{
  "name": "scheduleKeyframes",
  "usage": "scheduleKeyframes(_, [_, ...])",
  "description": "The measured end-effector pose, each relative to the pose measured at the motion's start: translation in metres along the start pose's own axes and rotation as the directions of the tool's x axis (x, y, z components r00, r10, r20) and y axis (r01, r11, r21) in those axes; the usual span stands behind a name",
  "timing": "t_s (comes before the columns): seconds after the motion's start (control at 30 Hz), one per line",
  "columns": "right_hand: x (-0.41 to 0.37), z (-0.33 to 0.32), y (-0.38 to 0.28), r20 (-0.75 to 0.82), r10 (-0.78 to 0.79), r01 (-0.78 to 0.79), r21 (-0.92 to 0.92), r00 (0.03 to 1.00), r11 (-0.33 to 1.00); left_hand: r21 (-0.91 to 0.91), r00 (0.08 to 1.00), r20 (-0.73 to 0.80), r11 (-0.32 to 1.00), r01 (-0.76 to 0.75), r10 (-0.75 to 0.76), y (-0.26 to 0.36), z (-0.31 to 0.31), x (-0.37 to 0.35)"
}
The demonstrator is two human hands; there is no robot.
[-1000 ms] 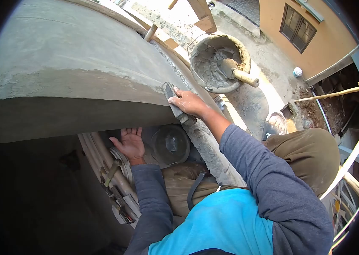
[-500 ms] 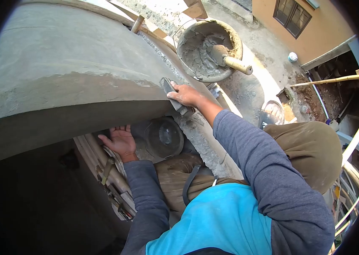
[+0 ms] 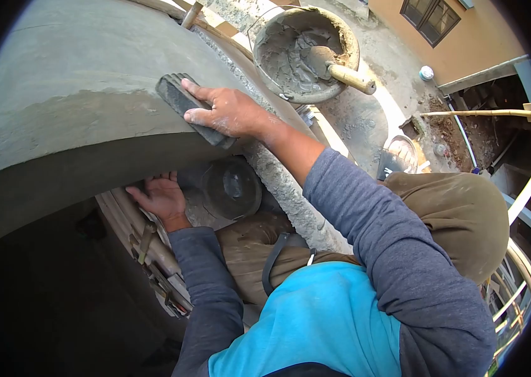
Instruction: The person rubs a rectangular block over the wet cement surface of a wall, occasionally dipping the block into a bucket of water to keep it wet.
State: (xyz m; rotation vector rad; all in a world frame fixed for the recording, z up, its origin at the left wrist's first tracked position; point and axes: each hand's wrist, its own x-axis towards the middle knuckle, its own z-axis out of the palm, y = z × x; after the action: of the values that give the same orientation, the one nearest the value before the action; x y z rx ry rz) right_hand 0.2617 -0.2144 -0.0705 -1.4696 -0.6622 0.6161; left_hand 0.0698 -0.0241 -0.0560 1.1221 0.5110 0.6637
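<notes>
My right hand (image 3: 231,113) grips a grey, block-shaped plastering float (image 3: 189,103) with a ridged end. The float lies against the curved cement surface (image 3: 102,113), close to its lower edge, where a darker patch of fresh plaster shows. Under that edge my left hand (image 3: 164,196) is held palm up, fingers spread, with nothing in it; its fingertips are in the shade of the overhang. A dark round bucket (image 3: 233,187) sits just right of my left hand.
A bucket of wet mortar (image 3: 265,69) stands at the top, with a wooden-handled trowel (image 3: 347,76) lying in it. A rough concrete ledge (image 3: 290,195) runs beside my legs. Poles and bamboo (image 3: 143,232) lie below my left hand; a bamboo stick (image 3: 485,114) juts in at right.
My right hand has slid the float leftward and up along the cement surface, away from the right end. My left hand remains open and appears slightly further left as the view shifts.
</notes>
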Motion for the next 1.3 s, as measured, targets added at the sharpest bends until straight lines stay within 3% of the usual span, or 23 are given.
scheduleKeyframes(0.13, [-0.006,-0.001,0.102,-0.018,0.203,-0.202,-0.2,0.979,0.959,0.039,1.0,-0.013,0.999,-0.011,0.012,-0.001,0.001,-0.001])
scheduleKeyframes(0.2, [-0.018,0.005,0.146,-0.039,0.232,-0.235,-0.196,0.972,0.952,0.052,0.999,-0.041,0.999,-0.001,0.003,-0.001,0.006,0.0])
scheduleKeyframes(0.27, [-0.016,0.006,0.146,-0.044,0.263,-0.267,-0.191,0.964,0.945,0.055,0.999,-0.039,0.998,-0.011,0.013,-0.001,0.008,0.002])
scheduleKeyframes(0.33, [-0.012,0.002,0.104,-0.004,0.225,-0.225,0.002,0.974,0.974,0.064,0.998,-0.063,0.998,-0.017,0.021,0.001,0.004,-0.001])
scheduleKeyframes(0.43, [-0.004,-0.004,-0.005,-0.002,-0.059,0.059,0.091,0.998,0.994,0.062,0.999,-0.043,0.998,-0.03,0.032,0.002,0.009,0.0])
scheduleKeyframes(0.53, [-0.018,-0.012,-0.093,0.002,-0.314,0.281,0.438,0.949,0.854,0.064,0.961,-0.248,0.992,-0.105,0.118,0.002,0.013,0.003])
scheduleKeyframes(0.6, [-0.028,-0.015,-0.112,-0.053,-0.408,0.369,0.545,0.911,0.753,0.323,0.933,-0.255,0.932,-0.166,0.254,0.005,0.009,0.004])
scheduleKeyframes(0.63, [-0.038,-0.018,-0.124,-0.068,-0.425,0.372,0.62,0.902,0.691,0.314,0.92,-0.285,0.933,-0.174,0.268,0.01,0.007,0.001])
scheduleKeyframes(0.7, [-0.054,-0.024,-0.113,-0.195,-0.3,0.358,0.507,0.934,0.785,0.393,0.88,-0.426,0.919,-0.03,0.211,0.023,0.005,-0.01])
scheduleKeyframes(0.73, [-0.057,-0.03,-0.111,-0.038,-0.342,0.284,0.645,0.939,0.709,0.38,0.864,-0.456,0.924,-0.027,0.213,0.029,0.008,-0.019])
scheduleKeyframes(0.77, [-0.072,-0.023,-0.11,-0.091,-0.345,0.305,0.707,0.934,0.638,0.409,0.823,-0.52,0.912,0.003,0.231,0.036,0.015,-0.027])
scheduleKeyframes(0.83, [-0.09,-0.008,-0.108,-0.216,-0.311,0.377,0.588,0.926,0.716,0.423,0.762,-0.595,0.906,0.028,0.254,0.032,0.011,-0.032])
scheduleKeyframes(0.87, [-0.096,-0.002,-0.103,-0.214,-0.312,0.378,0.575,0.926,0.725,0.507,0.785,-0.451,0.846,-0.165,0.424,0.024,-0.002,-0.031])
scheduleKeyframes(0.9, [-0.102,0.011,-0.097,-0.317,-0.329,0.451,0.501,0.89,0.739,0.571,0.757,-0.292,0.742,-0.353,0.584,0.024,-0.014,-0.032])
scheduleKeyframes(0.93, [-0.107,0.02,-0.102,-0.241,-0.296,0.38,0.514,0.924,0.769,0.542,0.756,-0.251,0.735,-0.408,0.605,0.028,-0.014,-0.036])
scheduleKeyframes(0.97, [-0.11,0.033,-0.1,-0.259,-0.34,0.426,0.478,0.904,0.768,0.517,0.749,-0.208,0.721,-0.462,0.629,0.035,-0.013,-0.041])
scheduleKeyframes(1.03, [-0.104,0.037,-0.109,0.053,-0.373,0.326,0.381,0.926,0.865,0.369,0.923,-0.355,0.929,-0.01,0.151,0.061,-0.012,-0.07])
scheduleKeyframes(1.07, [-0.103,0.054,-0.117,0.052,-0.419,0.367,0.395,0.906,0.842,0.363,0.906,-0.388,0.932,-0.017,0.167,0.062,-0.014,-0.077])
scheduleKeyframes(1.1, [-0.099,0.062,-0.124,0.154,-0.448,0.4,0.263,0.881,0.878,0.379,0.891,-0.418,0.925,-0.008,0.179,0.061,-0.014,-0.082])
scheduleKeyframes(1.17, [-0.091,0.076,-0.11,0.436,-0.326,0.335,0.059,0.839,0.94,0.381,0.869,-0.458,0.924,0.002,0.187,0.058,-0.022,-0.085])
scheduleKeyframes(1.23, [-0.089,0.1,-0.082,0.522,-0.136,0.234,-0.127,0.842,0.964,0.35,0.677,-0.501,0.842,-0.411,0.539,0.054,-0.042,-0.075])
scheduleKeyframes(1.27, [-0.085,0.109,-0.062,0.538,0.003,0.2,-0.319,0.843,0.926,0.448,0.56,-0.559,0.791,-0.417,0.612,0.059,-0.049,-0.071])
scheduleKeyframes(1.3, [-0.082,0.118,-0.039,0.525,0.148,0.164,-0.501,0.838,0.849,0.441,0.553,-0.569,0.794,-0.419,0.609,0.067,-0.05,-0.068])
